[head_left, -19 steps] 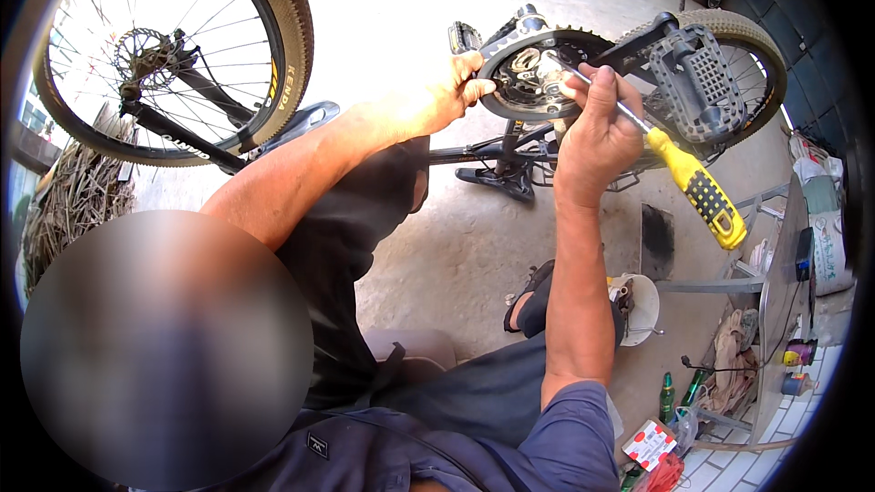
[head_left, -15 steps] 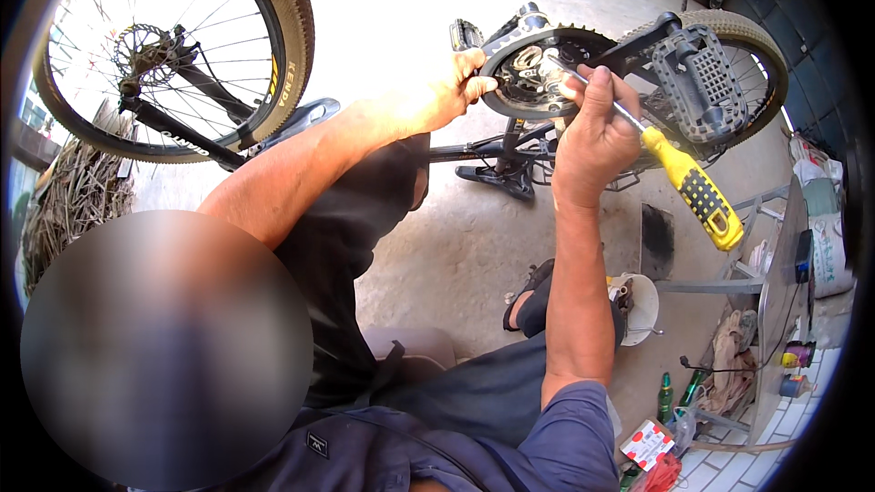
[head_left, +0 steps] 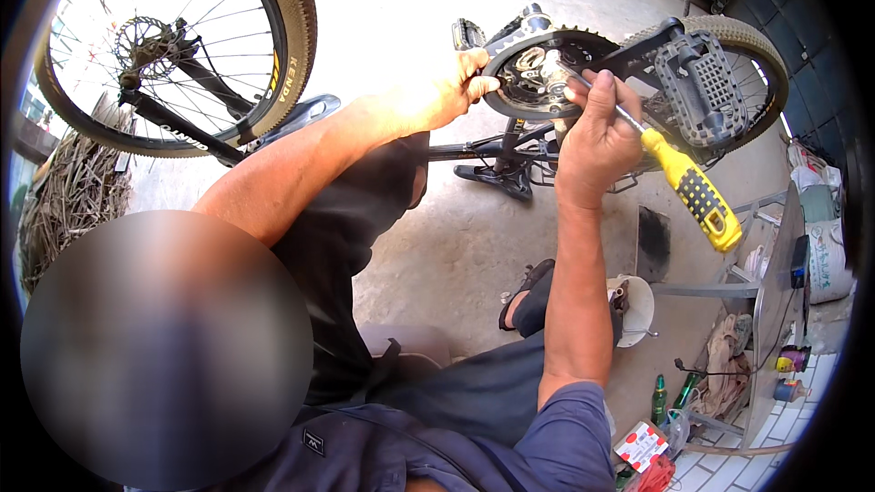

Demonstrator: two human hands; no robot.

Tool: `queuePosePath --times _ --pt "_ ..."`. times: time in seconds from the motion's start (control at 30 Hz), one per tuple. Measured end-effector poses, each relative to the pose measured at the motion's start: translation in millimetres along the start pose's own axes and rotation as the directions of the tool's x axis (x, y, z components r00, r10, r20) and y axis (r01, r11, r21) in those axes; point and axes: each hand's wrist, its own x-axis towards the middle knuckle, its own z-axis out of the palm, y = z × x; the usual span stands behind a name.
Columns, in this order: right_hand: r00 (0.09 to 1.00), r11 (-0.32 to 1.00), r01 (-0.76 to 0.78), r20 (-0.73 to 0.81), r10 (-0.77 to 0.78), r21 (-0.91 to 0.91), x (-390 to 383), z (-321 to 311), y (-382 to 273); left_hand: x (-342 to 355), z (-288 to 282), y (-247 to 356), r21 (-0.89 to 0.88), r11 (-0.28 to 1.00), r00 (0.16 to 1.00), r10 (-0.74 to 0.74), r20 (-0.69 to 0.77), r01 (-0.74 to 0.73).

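Observation:
An upside-down bicycle lies across the far side, its chainring (head_left: 547,112) facing me. My left hand (head_left: 456,89) pinches the chainring's left edge between thumb and fingers. My right hand (head_left: 597,132) is closed round the metal shaft of a screwdriver with a yellow and black handle (head_left: 694,189). The shaft points up and left, its tip at the pale, dirty middle of the chainring; exact contact is hard to make out. Right of my right hand sits a black pedal (head_left: 700,89) on its crank arm (head_left: 638,50).
The front wheel (head_left: 290,46) stands at the upper left, the rear wheel (head_left: 770,64) at the upper right. A saddle (head_left: 497,180) touches the concrete floor. At right are a white bucket (head_left: 636,312), a tipped table (head_left: 775,310), green bottles (head_left: 659,399) and a red-dotted box (head_left: 641,445).
Both hands keep their grips, and the screwdriver stays at the chainring's middle. The view has shifted slightly; otherwise hardly anything differs.

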Motion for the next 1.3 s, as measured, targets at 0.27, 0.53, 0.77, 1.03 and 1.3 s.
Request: queuePosePath --times 0.27,0.53,0.77,1.03,1.3 --pt "0.999 0.998 -0.030 -0.026 0.032 0.055 2.5 -0.5 -0.5 1.3 3.0 -9.5 -0.037 0.999 0.999 0.031 -0.009 -0.031" --pt "1.000 0.999 -0.012 0.006 0.012 -0.044 9.7 -0.4 -8.7 0.0 -0.4 -2.8 -0.019 1.000 1.000 0.006 0.020 -0.006" --pt "0.988 0.940 0.129 0.125 -0.094 -0.316 26.9 3.1 -17.4 0.0 -1.1 0.4 0.065 0.997 1.000 0.029 -0.009 -0.028" --pt "0.955 0.875 0.261 0.241 -0.173 -0.407 29.4 2.2 -18.7 -0.3 -1.0 1.0 0.050 0.998 0.999 0.038 -0.010 -0.038" --pt "0.970 0.947 -0.016 0.223 0.092 -0.320 29.5 -3.4 -16.5 3.1 4.3 -8.6 -0.038 0.999 1.000 0.017 -0.008 -0.017"
